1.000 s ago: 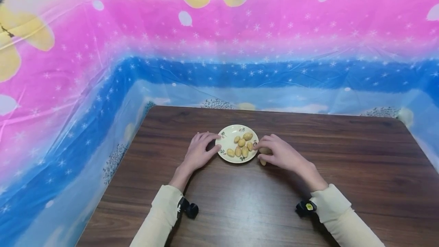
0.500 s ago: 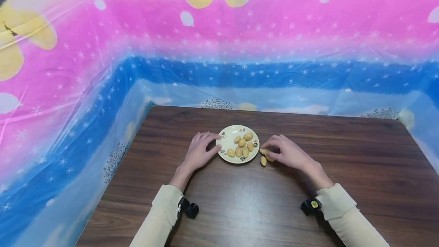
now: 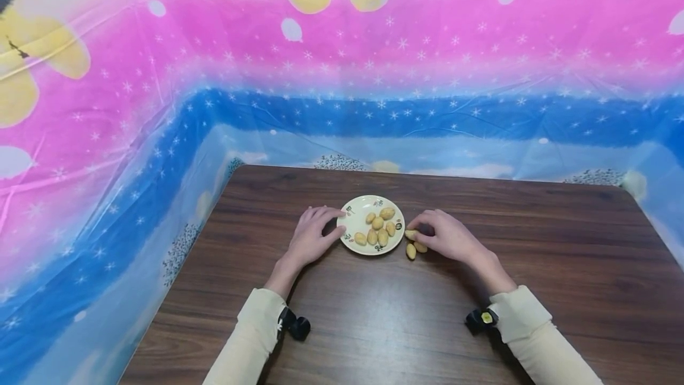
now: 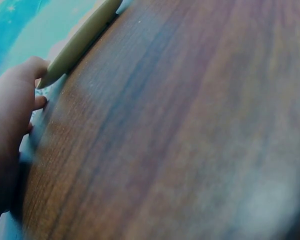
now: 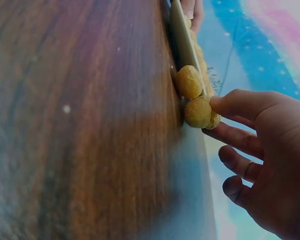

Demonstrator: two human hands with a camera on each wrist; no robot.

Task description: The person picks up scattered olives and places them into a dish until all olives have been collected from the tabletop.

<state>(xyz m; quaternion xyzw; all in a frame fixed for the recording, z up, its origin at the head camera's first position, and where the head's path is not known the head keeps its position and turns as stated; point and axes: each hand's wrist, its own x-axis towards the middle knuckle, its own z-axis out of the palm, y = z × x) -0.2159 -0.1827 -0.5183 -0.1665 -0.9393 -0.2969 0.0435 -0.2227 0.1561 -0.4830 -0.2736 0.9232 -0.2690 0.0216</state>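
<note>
A pale plate with small printed motifs carries several small yellow-brown potatoes. My left hand touches its left rim, thumb and fingers spread along the edge; the left wrist view shows the plate's side by the fingertips. Beside the right rim, my right hand pinches a small potato between thumb and index finger, low at the table. Two more potatoes lie there: one in front of the plate's right edge, another just under the thumb. In the right wrist view, potatoes sit against the plate.
The dark wood-grain table extends around the plate on all sides. A pink and blue patterned cloth hangs behind and to the left of it. Each wrist wears a small black camera.
My right hand has drawn back slightly to the right from the plate's rim. Potatoes it had covered now show on the table. The left hand stays at the rim.
</note>
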